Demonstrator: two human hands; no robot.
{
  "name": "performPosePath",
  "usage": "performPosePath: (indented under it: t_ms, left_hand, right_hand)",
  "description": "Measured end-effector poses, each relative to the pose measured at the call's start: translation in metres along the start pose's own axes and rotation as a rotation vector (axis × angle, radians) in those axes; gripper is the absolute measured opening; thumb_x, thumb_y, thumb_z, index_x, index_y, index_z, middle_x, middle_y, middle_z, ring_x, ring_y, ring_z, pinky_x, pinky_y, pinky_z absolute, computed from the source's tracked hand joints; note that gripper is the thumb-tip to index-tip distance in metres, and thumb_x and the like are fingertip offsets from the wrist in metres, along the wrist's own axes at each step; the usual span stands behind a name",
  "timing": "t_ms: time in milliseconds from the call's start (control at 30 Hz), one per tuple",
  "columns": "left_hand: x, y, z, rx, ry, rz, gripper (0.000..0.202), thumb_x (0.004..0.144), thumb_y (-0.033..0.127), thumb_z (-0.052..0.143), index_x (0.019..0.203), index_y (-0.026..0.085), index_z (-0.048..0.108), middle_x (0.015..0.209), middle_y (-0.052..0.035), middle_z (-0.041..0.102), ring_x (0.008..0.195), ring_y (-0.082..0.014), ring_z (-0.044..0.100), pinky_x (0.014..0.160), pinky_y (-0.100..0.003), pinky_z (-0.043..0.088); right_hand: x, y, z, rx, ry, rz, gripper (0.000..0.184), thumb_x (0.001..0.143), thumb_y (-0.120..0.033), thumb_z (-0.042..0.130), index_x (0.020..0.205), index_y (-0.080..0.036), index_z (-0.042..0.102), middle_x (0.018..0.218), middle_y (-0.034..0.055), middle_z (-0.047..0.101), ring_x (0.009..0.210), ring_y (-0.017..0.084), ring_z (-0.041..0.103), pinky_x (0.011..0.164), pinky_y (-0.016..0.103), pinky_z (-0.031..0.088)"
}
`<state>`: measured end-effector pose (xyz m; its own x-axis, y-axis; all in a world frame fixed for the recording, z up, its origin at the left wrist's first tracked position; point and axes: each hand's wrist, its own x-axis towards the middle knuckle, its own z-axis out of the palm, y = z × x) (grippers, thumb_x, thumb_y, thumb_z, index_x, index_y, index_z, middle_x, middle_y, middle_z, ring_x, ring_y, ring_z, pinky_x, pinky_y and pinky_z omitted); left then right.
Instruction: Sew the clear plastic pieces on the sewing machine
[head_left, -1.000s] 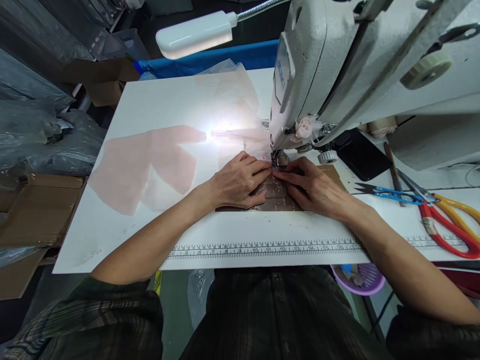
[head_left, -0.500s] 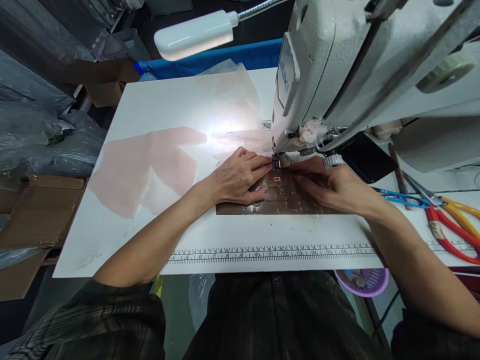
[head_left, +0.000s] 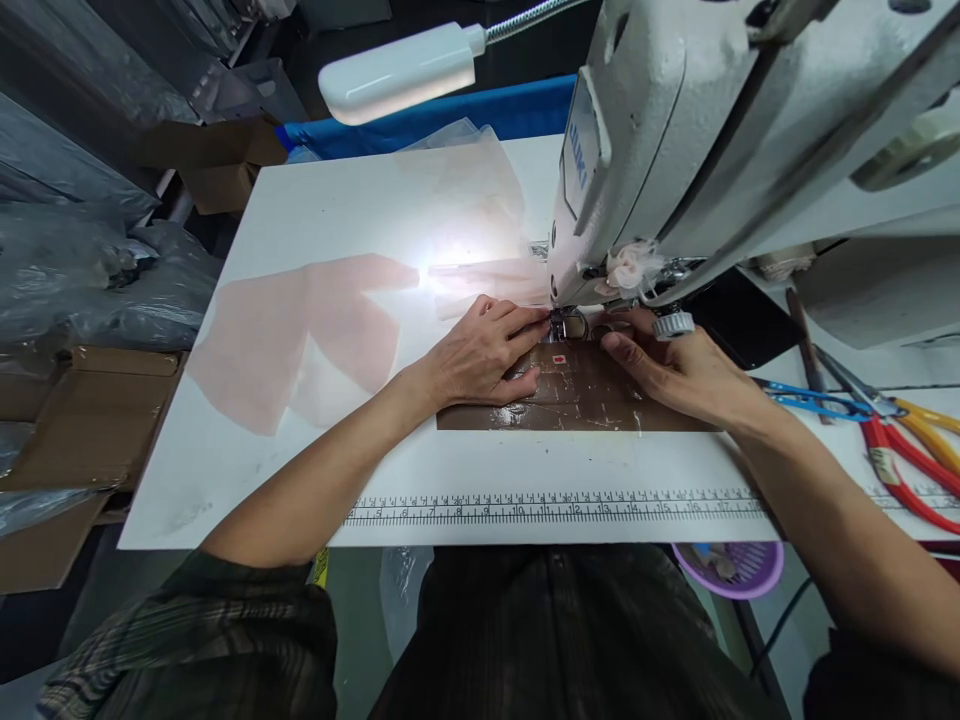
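Just below the sewing machine (head_left: 637, 150), flat on the white worktop (head_left: 300, 490), lies a brown sheet (head_left: 592, 400) — straight-edged, glossy in patches, flecked with pale streaks, a small red-and-white mark (head_left: 559, 359) near its upper edge. The left hand (head_left: 481, 352) covers its left part, fingers extended and loosely spread, tips beside the presser foot (head_left: 556, 325). Over the right part, the right hand (head_left: 675, 372) has thumb and fingers close together — whether they pinch anything, I cannot tell.

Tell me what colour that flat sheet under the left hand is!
The flat sheet is brown with pale streaks; it shows best in the head view.
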<state>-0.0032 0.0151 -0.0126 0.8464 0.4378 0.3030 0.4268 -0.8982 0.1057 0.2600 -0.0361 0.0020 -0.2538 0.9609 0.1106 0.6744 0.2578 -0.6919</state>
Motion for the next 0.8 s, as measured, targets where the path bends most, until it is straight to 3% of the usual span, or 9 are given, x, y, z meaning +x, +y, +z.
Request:
performPosePath:
  t_ms: [133,233,300,433,533,633,700,800]
  left_hand:
    - [-0.001,0.000,0.002,0.012,0.077,-0.051,0.043,0.096,0.037,0.048,0.130,0.012,0.056,0.135,-0.0189,0.062,0.116,-0.0304,0.059,0.096,-0.048,0.045]
    - [-0.002,0.004,0.003,0.043,0.182,-0.147,0.044,0.096,0.037,0.049,0.132,0.013,0.053,0.135,-0.0189,0.061,0.118,-0.0308,0.058,0.098,-0.048,0.045]
    - [-0.002,0.009,0.003,0.064,0.228,-0.202,0.045,0.095,0.035,0.049,0.135,0.012,0.050,0.136,-0.0192,0.059,0.121,-0.0313,0.057,0.100,-0.049,0.044]
    - [0.006,0.004,-0.004,0.097,0.141,-0.220,0.051,0.096,0.035,0.047,0.140,0.010,0.045,0.143,-0.0214,0.053,0.130,-0.0333,0.050,0.107,-0.051,0.040]
    - [0.023,-0.026,-0.017,0.050,-0.017,-0.259,0.047,0.098,0.044,0.042,0.131,0.013,0.057,0.135,-0.0183,0.059,0.120,-0.0321,0.056,0.104,-0.049,0.042]
    - [0.045,-0.070,-0.030,-0.202,-0.169,-0.464,0.055,0.101,0.055,0.032,0.095,0.016,0.072,0.096,-0.0108,0.071,0.088,-0.0240,0.065,0.087,-0.038,0.049]
    - [0.057,-0.097,-0.035,-0.237,-0.151,-0.550,0.065,0.103,0.055,0.022,0.089,0.016,0.072,0.088,-0.0081,0.071,0.082,-0.0209,0.066,0.084,-0.035,0.050]
    - [0.063,-0.124,-0.037,-0.188,-0.069,-0.633,0.064,0.104,0.052,0.020,0.099,0.016,0.073,0.108,-0.0111,0.072,0.101,-0.0253,0.067,0.097,-0.038,0.048]
  right_hand:
    - [-0.005,-0.005,0.003,-0.013,0.042,0.158,0.034,0.093,-0.052,0.054,0.085,-0.020,0.061,0.066,0.0015,0.058,0.057,0.015,0.051,0.050,0.029,0.039]
    - [-0.004,-0.005,0.006,-0.035,0.069,0.155,0.031,0.091,-0.048,0.056,0.075,-0.021,0.055,0.061,0.0005,0.054,0.054,0.014,0.047,0.048,0.028,0.035]
    - [-0.003,-0.004,0.008,-0.039,0.070,0.135,0.029,0.091,-0.047,0.054,0.079,-0.021,0.058,0.065,0.0010,0.055,0.056,0.014,0.047,0.050,0.028,0.035]
    - [-0.003,-0.005,0.008,-0.074,0.051,0.161,0.033,0.091,-0.048,0.051,0.094,-0.018,0.064,0.062,-0.0014,0.050,0.054,0.013,0.044,0.052,0.028,0.033]
    - [-0.004,-0.004,0.009,-0.089,0.038,0.212,0.038,0.090,-0.051,0.050,0.098,-0.017,0.064,0.058,-0.0031,0.046,0.050,0.013,0.041,0.050,0.028,0.030]
    - [-0.004,-0.001,0.012,-0.084,0.045,0.229,0.042,0.090,-0.054,0.051,0.105,-0.017,0.063,0.062,-0.0018,0.052,0.052,0.013,0.044,0.051,0.028,0.033]
    - [-0.003,0.002,0.014,-0.067,0.049,0.212,0.043,0.091,-0.054,0.050,0.110,-0.017,0.062,0.067,-0.0002,0.057,0.055,0.014,0.048,0.054,0.028,0.036]
    - [-0.003,0.005,0.016,-0.069,0.050,0.208,0.042,0.091,-0.055,0.048,0.106,-0.018,0.063,0.069,0.0010,0.058,0.056,0.015,0.050,0.053,0.029,0.037]
